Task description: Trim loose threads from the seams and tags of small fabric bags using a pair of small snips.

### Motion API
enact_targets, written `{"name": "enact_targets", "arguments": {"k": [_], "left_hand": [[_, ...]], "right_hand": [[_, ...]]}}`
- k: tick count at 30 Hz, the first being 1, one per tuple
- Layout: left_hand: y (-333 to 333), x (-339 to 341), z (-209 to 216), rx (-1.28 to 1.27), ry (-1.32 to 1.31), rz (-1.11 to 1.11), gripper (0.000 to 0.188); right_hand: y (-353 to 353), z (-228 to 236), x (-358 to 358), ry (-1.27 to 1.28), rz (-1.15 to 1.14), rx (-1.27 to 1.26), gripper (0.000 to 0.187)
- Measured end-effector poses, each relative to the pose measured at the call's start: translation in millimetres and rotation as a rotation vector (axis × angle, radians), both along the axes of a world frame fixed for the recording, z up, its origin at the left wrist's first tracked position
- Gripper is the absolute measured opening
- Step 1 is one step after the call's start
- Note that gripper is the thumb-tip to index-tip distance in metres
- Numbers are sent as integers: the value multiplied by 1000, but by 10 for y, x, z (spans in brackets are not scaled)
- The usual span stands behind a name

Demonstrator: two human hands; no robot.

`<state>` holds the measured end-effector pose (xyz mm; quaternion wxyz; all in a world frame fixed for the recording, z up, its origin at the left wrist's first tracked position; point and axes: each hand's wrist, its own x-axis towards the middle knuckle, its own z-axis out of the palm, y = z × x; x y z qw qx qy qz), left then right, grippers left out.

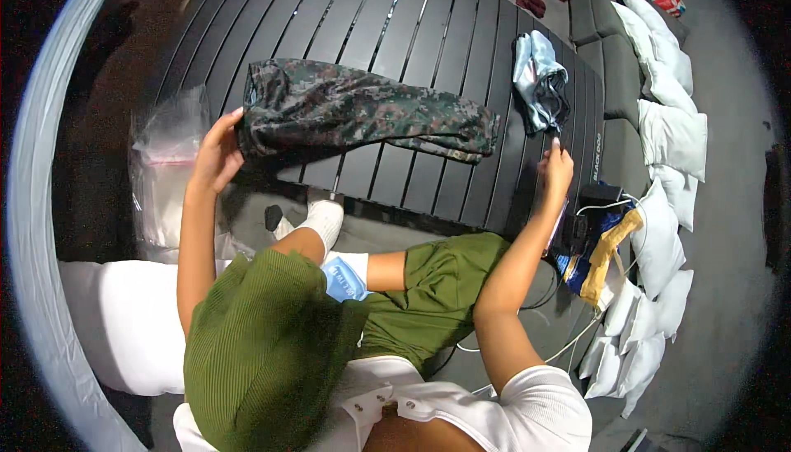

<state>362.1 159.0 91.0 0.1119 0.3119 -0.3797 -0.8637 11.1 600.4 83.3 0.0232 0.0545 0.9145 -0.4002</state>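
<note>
Camouflage trousers [354, 110] lie lengthwise across the black slatted table [445, 7], folded into a long strip. At their wide left end, my left hand [219, 154] pinches the edge between thumb and fingers. To the right on the same table is a small bunched garment [540, 81], shiny light blue with a black part; its exact kind I cannot make out. My right hand [557, 170] has its fingertips closed on the dark near end of that garment.
Clear plastic bags [169, 172] stand left of the table. White pillows [671, 139] line the grey seating [622, 73] at right. By my right forearm are a dark box with cables [577, 229] and a blue-yellow package [606, 262]. An olive ribbed cloth [264, 337] covers my left leg.
</note>
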Motion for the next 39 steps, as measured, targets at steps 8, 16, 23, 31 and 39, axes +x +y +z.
{"name": "enact_targets", "arguments": {"k": [8, 16, 23, 31, 39], "left_hand": [[6, -22, -145, 51, 20, 9, 24], [31, -9, -34, -31, -145, -65, 26], [12, -58, -85, -42, -136, -52, 26], [27, -61, -35, -93, -147, -2, 22], [-286, -4, -322, -478, -386, -91, 56]], "right_hand": [[-806, 117, 390, -110, 201, 219, 40], [-540, -86, 261, -19, 144, 480, 51], [709, -242, -203, -251, -103, 178, 48], [-107, -74, -4, 40, -32, -186, 44], [-764, -157, 375, -217, 221, 192, 56]]}}
